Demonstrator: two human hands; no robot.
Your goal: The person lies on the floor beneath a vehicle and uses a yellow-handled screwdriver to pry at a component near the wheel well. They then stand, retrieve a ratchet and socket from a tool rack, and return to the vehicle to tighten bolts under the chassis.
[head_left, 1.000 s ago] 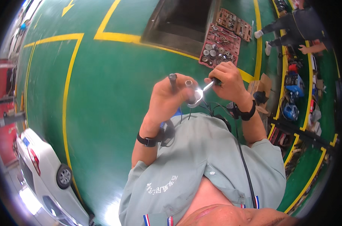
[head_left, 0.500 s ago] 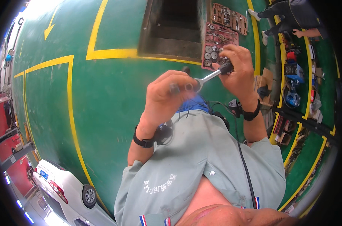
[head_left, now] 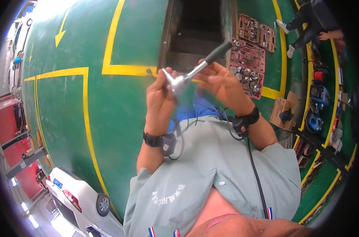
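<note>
A ratchet wrench with a bright metal head and shaft and a black handle is raised in front of my chest. My left hand is closed round its head end, and a short metal piece sticks up beside the thumb. Its handle points away and to the right, over the dark pit. My right hand is just beneath the shaft, fingers loosely bent and apart, not wrapped round the handle. Some fingertips are close to the shaft; blur hides whether they touch. Both wrists wear black straps with small boxes.
Open tool cases with sockets and round metal parts lie beside the dark pit. A cardboard box and cluttered racks are at the right. Another person stands far right. A white car is at lower left.
The wrench has turned so its handle points away from me. My right hand has let go of the handle and dropped lower and left; my left hand still grips the head end.
</note>
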